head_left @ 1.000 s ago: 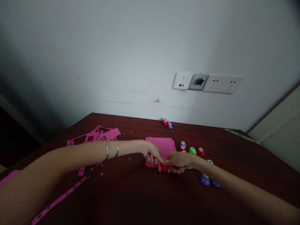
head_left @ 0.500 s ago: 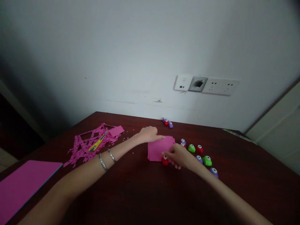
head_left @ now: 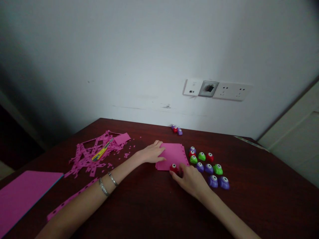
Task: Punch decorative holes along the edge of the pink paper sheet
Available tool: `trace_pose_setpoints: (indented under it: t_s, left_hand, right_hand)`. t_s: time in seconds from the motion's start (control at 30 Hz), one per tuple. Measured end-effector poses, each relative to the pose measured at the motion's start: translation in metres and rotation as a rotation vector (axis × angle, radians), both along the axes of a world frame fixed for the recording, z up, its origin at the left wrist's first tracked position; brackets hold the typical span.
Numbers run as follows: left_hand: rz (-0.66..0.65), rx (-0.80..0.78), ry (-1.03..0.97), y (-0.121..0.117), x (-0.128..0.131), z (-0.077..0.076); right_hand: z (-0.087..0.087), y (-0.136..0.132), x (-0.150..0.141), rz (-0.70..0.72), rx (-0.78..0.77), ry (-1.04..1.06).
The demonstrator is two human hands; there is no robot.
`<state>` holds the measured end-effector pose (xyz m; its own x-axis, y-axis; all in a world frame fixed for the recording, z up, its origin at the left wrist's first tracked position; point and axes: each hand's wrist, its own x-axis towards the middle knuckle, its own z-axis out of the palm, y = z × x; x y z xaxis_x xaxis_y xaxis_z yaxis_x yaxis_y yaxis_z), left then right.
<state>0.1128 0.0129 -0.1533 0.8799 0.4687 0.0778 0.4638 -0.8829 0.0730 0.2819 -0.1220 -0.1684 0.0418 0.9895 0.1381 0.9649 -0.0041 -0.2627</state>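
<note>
A small stack of pink foam squares (head_left: 174, 154) lies on the dark wooden table (head_left: 149, 205). My left hand (head_left: 152, 153) rests flat on the stack's left edge, fingers stretched out. My right hand (head_left: 190, 179) is at the stack's near right corner, its fingers closed round a red craft punch (head_left: 173, 167) that sits on the corner. Several more punches (head_left: 209, 167), purple, green and red, stand in a cluster just right of the stack.
Pink foam scraps (head_left: 92, 156) with a yellow utility knife (head_left: 101, 151) lie at the left. A large pink sheet (head_left: 22, 196) sits at the near left edge. Three small punches (head_left: 176, 130) stand by the wall. Wall sockets (head_left: 215, 90) are above.
Both hands had met on the red punch at the stack's near edge. My left hand then moved off to lie flat on the stack's left edge, while my right stays on the punch.
</note>
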Motion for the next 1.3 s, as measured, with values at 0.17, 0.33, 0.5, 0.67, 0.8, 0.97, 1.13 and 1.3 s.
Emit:
trace_pose_setpoints:
  t_s: [0.17,0.33,0.5,0.67,0.8,0.97,1.13,1.3]
  left_hand:
    - [0.023,-0.186,0.116,0.000,-0.002,-0.005]
    - [0.036,-0.274,0.144,0.005,-0.002,-0.012]
    - [0.029,-0.294,0.150,0.007,-0.002,-0.012]
    - [0.031,-0.306,0.150,0.008,-0.002,-0.011]
    - [0.031,-0.305,0.144,0.010,-0.003,-0.013]
    - [0.030,-0.329,0.120,0.010,-0.003,-0.014]
    - [0.028,-0.323,0.017,0.011,-0.004,-0.009]
    - [0.269,-0.162,-0.368,0.023,-0.004,-0.001]
  right_hand:
    - [-0.004,-0.001,-0.005,-0.005,0.025,-0.077]
    - [-0.007,0.002,-0.005,-0.002,0.043,-0.120]
    - [-0.010,0.002,-0.005,0.001,0.065,-0.159]
    - [-0.010,0.001,-0.007,0.008,0.073,-0.185]
    - [-0.009,0.000,-0.007,0.019,0.080,-0.204]
    - [-0.008,-0.002,-0.007,0.034,0.077,-0.199]
    - [-0.010,-0.001,-0.005,0.022,0.097,-0.186]
    - [-0.008,0.001,-0.002,0.002,0.113,-0.122]
